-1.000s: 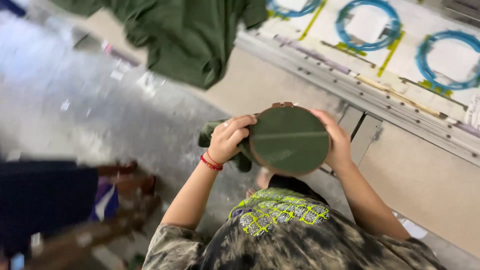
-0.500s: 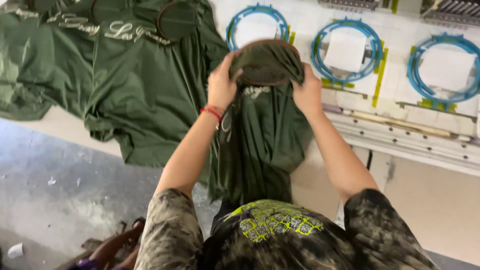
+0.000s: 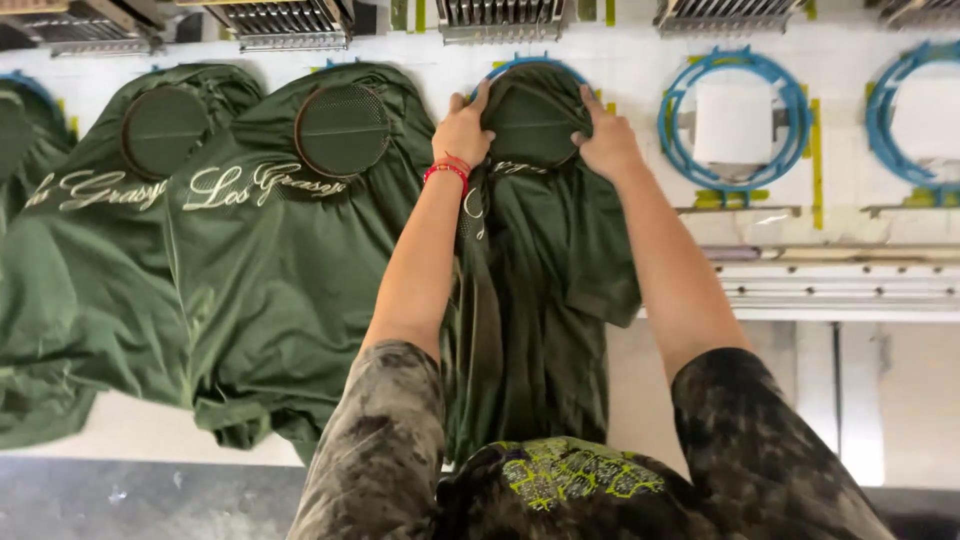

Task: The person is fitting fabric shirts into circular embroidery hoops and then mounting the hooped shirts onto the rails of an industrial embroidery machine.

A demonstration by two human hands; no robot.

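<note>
A dark green shirt (image 3: 535, 290) hangs from a round hoop (image 3: 532, 115) stretched with its cloth. My left hand (image 3: 462, 128), with a red band at the wrist, grips the hoop's left edge. My right hand (image 3: 606, 140) grips its right edge. Both press the hoop onto a blue ring holder (image 3: 515, 68) on the white machine bed (image 3: 650, 60). The shirt's body drapes down over the bed's front edge between my arms.
Two more green shirts (image 3: 290, 260) (image 3: 90, 270) with cursive embroidery lie hooped to the left. Empty blue ring holders (image 3: 735, 120) (image 3: 915, 115) with white backing sit to the right. Machine heads (image 3: 500, 15) line the top. Grey floor (image 3: 150, 500) lies below.
I have raised the hooped shirt from near my chest up to the machine and set it on the blue ring holder. The view has swung from the floor up to the machine bed.
</note>
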